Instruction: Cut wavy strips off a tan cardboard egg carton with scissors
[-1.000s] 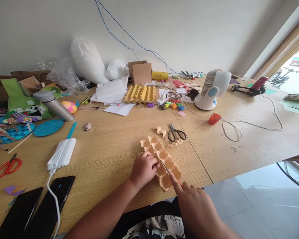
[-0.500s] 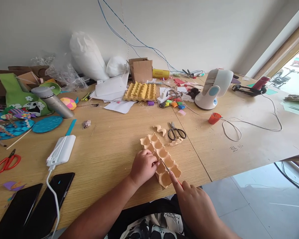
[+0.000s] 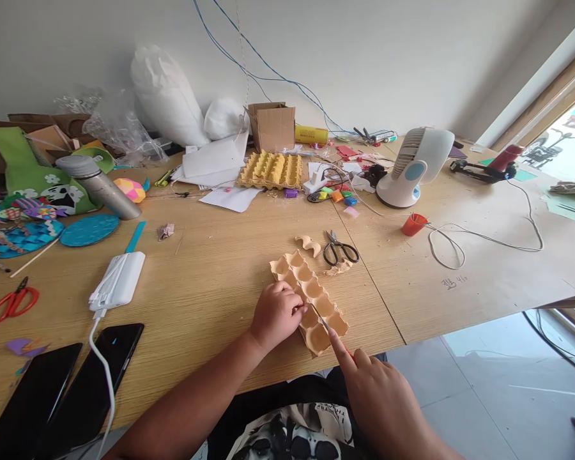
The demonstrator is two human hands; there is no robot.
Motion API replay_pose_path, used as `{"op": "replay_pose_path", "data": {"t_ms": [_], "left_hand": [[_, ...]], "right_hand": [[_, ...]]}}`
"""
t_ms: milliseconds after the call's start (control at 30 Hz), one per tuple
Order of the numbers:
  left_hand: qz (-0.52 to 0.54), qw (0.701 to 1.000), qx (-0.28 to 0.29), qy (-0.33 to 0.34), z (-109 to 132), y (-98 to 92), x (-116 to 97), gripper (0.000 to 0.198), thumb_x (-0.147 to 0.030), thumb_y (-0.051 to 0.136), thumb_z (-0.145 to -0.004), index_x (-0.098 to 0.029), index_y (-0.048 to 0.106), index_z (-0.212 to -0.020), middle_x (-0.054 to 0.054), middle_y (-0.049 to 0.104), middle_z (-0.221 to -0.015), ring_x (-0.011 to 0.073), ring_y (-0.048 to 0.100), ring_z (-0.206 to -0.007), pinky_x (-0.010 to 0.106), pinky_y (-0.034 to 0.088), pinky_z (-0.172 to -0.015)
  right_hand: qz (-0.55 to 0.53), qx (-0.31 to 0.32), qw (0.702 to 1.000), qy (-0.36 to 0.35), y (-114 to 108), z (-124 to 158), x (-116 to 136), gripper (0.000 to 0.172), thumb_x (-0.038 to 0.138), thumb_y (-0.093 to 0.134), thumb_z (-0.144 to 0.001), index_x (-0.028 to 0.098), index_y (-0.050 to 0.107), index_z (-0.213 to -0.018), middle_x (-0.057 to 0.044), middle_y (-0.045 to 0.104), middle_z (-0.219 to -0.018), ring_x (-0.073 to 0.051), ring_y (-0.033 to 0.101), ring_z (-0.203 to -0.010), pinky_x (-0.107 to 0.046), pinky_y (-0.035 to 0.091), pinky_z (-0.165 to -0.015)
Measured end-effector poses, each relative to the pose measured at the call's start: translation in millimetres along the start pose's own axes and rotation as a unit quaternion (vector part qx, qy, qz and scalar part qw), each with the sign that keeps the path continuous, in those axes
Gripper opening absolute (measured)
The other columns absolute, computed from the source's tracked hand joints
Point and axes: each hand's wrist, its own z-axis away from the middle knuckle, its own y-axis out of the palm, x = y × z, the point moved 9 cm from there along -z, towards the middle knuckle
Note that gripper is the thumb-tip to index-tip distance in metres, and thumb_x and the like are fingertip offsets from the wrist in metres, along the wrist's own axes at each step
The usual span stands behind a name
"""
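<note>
A tan egg carton piece (image 3: pixel 307 273) with two rows of cups lies slantwise on the table in front of me. My left hand (image 3: pixel 278 314) grips its left edge, fingers curled over the rim. My right hand (image 3: pixel 376 390) is closed around the red handle of a thin knife (image 3: pixel 321 318), index finger stretched along its back. The blade rests on the ridge between the cups, close to my left fingertips. Just beyond the carton are black-handled scissors (image 3: pixel 339 249), a curled carton scrap (image 3: pixel 308 245) and a torn strip (image 3: pixel 338 268).
A yellow egg tray (image 3: pixel 271 170) sits at the back near a cardboard box (image 3: pixel 274 126). To the right stand a white fan (image 3: pixel 412 167) and a red cup (image 3: pixel 414 223). On the left are a power bank (image 3: pixel 119 280), phones (image 3: pixel 103 377) and red-handled scissors (image 3: pixel 11 303).
The whole view has shifted slightly. Both hands keep their grip, and the knife stays at nearly the same spot on the carton.
</note>
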Motion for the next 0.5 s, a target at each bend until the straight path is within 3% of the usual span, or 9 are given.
{"op": "replay_pose_path", "data": {"t_ms": [100, 267, 500], "left_hand": [[0.003, 1.000, 0.001, 0.002, -0.2, 0.7, -0.2, 0.019, -0.022, 0.074, -0.082, -0.022, 0.069, -0.064, 0.004, 0.068, -0.073, 0.0220, 0.061, -0.090, 0.038, 0.047, -0.082], [0.009, 1.000, 0.000, 0.001, 0.1, 1.4, 1.1, 0.017, -0.022, 0.074, -0.082, -0.022, 0.069, -0.065, 0.003, 0.069, -0.071, 0.0229, 0.061, -0.091, 0.039, 0.046, -0.083], [0.018, 1.000, 0.009, -0.002, 0.2, 4.3, 2.2, 0.016, -0.024, 0.074, -0.081, -0.022, 0.069, -0.066, 0.003, 0.069, -0.072, 0.0227, 0.061, -0.090, 0.040, 0.046, -0.085]], "right_hand": [[-0.012, -0.008, 1.000, -0.005, -2.2, 1.8, -1.9, 0.111, -0.002, 0.058, -0.065, 0.015, 0.012, -0.164, 0.001, 0.064, -0.072, -0.015, 0.060, -0.054, -0.031, 0.029, -0.051], [-0.030, 0.005, 0.999, -0.014, -11.5, 3.6, -9.9, 0.093, -0.004, 0.055, -0.070, 0.017, 0.033, -0.158, 0.001, 0.065, -0.075, -0.013, 0.061, -0.057, -0.031, 0.031, -0.053], [-0.034, 0.012, 0.999, 0.012, -24.0, -9.3, -16.8, 0.089, -0.001, 0.054, -0.080, 0.020, 0.024, -0.161, 0.001, 0.066, -0.080, -0.015, 0.065, -0.062, -0.031, 0.036, -0.054]]}}
